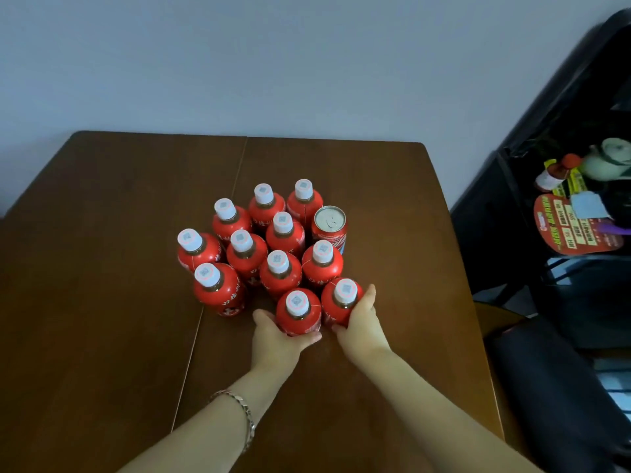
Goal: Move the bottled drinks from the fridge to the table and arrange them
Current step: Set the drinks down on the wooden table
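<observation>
Several red bottles with white caps stand upright in a tight cluster on the brown wooden table [102,302]. My left hand [276,336] grips the nearest bottle [298,310] at the front of the cluster, its fingers wrapped round the lower body. My right hand [362,322] grips the bottle beside it [339,300], at the front right. Both bottles stand on the table, touching their neighbours. A red drink can [329,227] with a silver top stands at the cluster's right edge.
A seam [218,268] runs down the tabletop left of centre. To the right of the table stands a dark shelf unit [512,206] holding a small bottle, a pale teapot and coloured packets. A dark chair or bag [560,387] sits by the table's right side. A plain wall is behind.
</observation>
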